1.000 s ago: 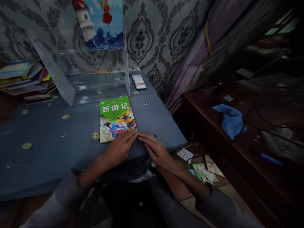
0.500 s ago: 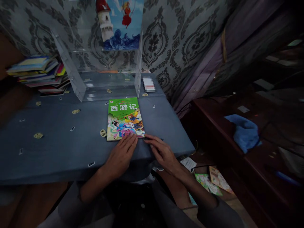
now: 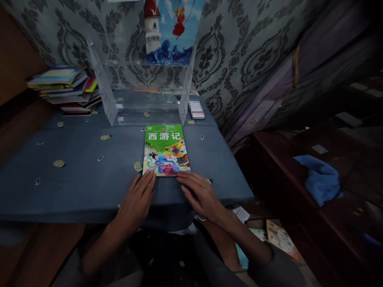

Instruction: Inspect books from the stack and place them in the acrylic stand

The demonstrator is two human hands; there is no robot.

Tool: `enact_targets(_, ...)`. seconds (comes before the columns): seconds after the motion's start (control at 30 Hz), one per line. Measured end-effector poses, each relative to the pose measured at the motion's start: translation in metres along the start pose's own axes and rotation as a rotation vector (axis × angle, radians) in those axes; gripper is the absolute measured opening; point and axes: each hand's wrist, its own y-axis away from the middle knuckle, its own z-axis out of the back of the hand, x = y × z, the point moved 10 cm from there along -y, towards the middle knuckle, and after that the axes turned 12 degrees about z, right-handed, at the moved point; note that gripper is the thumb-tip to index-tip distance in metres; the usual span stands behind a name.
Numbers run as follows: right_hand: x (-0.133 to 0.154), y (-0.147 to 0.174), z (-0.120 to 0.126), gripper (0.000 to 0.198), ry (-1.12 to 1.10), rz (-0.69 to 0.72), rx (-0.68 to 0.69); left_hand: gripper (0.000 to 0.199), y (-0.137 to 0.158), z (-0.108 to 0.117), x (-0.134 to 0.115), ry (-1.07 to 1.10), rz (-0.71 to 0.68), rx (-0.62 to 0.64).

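Note:
A green picture book (image 3: 166,149) lies flat on the table with its illustrated cover up and white characters across the top. My left hand (image 3: 138,197) rests at the book's near left corner, fingers stretched out and fingertips touching the edge. At the near right corner lies my right hand (image 3: 202,195), its fingers extended against the book's lower edge. Neither hand grips the book. Just behind it stands a clear acrylic rack (image 3: 148,115).
A pile of books (image 3: 64,85) sits at the table's back left. A poster (image 3: 172,32) shows above the rack. A blue cloth (image 3: 321,179) lies on the dark red furniture (image 3: 275,159) to the right. Booklets (image 3: 281,237) lie below the blue tablecloth (image 3: 80,187).
My left hand has slid left along the book's near edge to its corner. My right hand now touches the near right corner. The whole view has shifted, with things appearing further right.

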Motion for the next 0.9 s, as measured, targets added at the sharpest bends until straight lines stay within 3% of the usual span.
enact_targets(0.2,0.019,-0.043,-0.049,0.046,-0.078,0.105,0.312,0.049,0.004,-0.006,0.006,-0.05,0.026,-0.004)
enact_targets(0.43,0.004,-0.08,-0.086,0.053,-0.177,0.146,0.524,0.038,0.002,-0.002,0.003,-0.054,0.003,-0.044)
enact_targets(0.6,-0.031,-0.106,-0.092,0.049,-0.2,0.183,0.595,0.048,0.0,0.003,0.001,-0.074,-0.013,-0.074)
enact_targets(0.9,-0.122,-0.159,-0.089,0.041,0.071,0.123,0.522,0.061,-0.001,-0.002,0.004,-0.083,0.024,-0.044)
